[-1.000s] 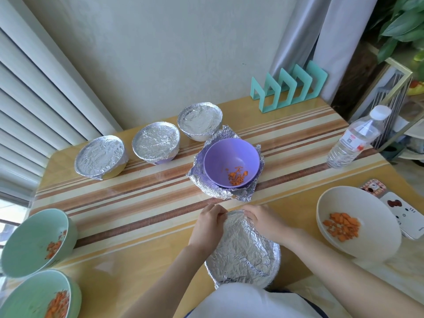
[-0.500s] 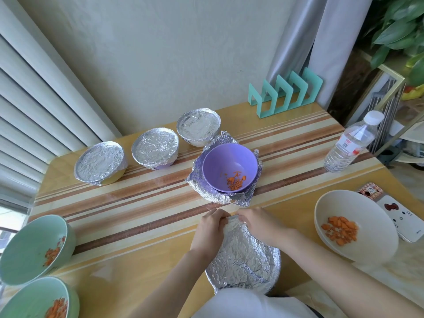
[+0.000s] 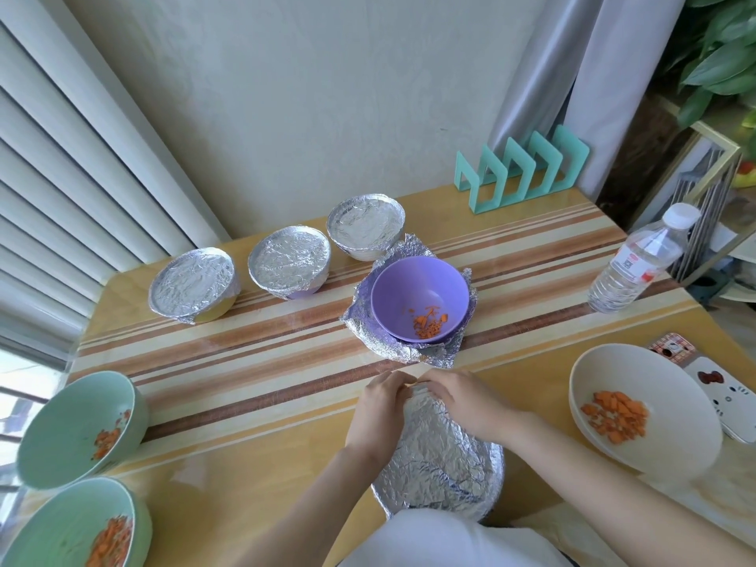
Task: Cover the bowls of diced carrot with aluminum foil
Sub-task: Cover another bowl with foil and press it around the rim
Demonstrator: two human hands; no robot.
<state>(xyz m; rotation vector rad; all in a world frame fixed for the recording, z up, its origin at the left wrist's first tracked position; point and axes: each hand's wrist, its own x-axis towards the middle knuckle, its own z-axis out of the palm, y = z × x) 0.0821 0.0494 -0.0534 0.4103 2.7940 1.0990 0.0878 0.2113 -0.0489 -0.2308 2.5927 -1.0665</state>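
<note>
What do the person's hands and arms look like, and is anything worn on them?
Both the left hand and the right hand are bare: no gloves, and no ring, watch or bracelet shows. The forearms are bare too, with no sleeve in view. A white garment shows at the bottom edge.

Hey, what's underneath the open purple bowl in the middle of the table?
A crumpled sheet of aluminum foil lies under the purple bowl, its edges sticking out all around. The part beneath the bowl's base is covered, so anything else there cannot be seen.
</note>
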